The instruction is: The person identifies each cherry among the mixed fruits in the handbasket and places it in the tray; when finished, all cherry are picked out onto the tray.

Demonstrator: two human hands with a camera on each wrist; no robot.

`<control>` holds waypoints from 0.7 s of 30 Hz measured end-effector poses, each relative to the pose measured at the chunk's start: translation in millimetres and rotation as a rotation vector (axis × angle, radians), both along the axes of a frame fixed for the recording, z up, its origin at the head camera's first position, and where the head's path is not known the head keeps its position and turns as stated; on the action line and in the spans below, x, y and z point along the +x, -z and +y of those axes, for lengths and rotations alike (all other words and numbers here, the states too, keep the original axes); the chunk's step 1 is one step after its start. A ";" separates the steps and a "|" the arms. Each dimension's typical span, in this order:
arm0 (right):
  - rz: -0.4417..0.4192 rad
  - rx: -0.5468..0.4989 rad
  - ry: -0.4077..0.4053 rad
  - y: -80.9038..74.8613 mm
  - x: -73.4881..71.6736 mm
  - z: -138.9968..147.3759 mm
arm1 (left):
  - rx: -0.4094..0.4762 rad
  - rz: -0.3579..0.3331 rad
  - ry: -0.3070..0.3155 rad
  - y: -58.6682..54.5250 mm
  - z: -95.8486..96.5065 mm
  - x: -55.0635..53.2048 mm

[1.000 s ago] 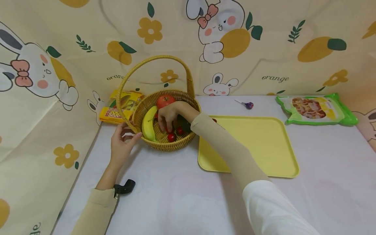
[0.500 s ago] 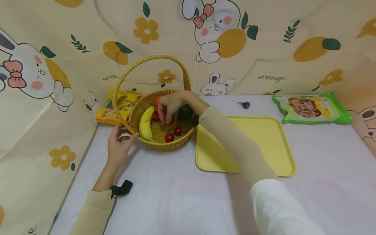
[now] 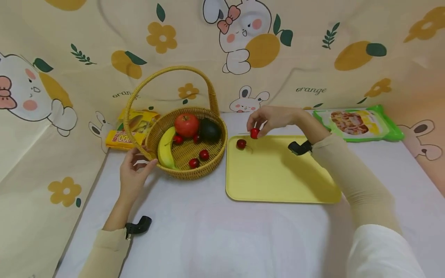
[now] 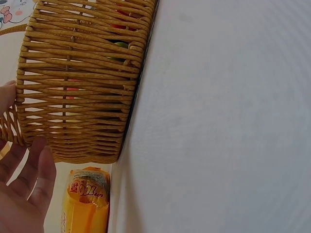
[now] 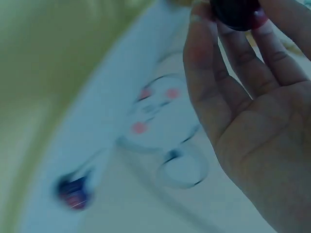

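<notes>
My right hand pinches a red cherry between thumb and fingertips, over the back edge of the yellow tray. In the right wrist view the cherry shows dark at the fingertips. Another cherry with a stem lies on the tray's back left corner. My left hand grips the wicker basket at its left rim, by the foot of the handle. Inside the basket are a banana, a red apple, a dark green avocado-like fruit and several cherries.
Behind the basket's left side lies a yellow snack packet. A green-edged food bag lies at the back right. In the right wrist view a lollipop lies beyond the tray. A patterned cloth hangs behind the white table.
My right hand has lifted a cherry out of the basket and carried it right, over the tray. My left hand stays on the basket's rim. The head view has shifted slightly.
</notes>
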State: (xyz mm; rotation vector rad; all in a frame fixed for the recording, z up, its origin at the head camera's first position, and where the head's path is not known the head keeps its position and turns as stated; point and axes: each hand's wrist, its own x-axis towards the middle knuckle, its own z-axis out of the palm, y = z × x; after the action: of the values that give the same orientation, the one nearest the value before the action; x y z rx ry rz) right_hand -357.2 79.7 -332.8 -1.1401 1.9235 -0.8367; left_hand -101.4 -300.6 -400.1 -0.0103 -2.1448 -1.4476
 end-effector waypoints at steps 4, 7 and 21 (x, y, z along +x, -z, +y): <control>-0.015 0.047 0.085 24.2 1.1 29.0 | 0.007 -0.006 -0.004 0.3 0.7 0.4; 0.003 0.063 0.114 35.5 2.7 40.1 | 0.010 -0.004 -0.010 0.2 0.9 1.1; 0.118 0.093 0.043 46.7 0.2 47.3 | -0.022 0.011 -0.002 -1.3 2.7 1.6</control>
State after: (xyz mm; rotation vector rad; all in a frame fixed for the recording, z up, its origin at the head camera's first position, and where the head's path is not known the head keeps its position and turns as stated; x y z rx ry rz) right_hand -357.0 126.9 -379.5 -1.1177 2.0675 -0.7083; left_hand -99.8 -297.9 -398.8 -0.0245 -2.1513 -1.4202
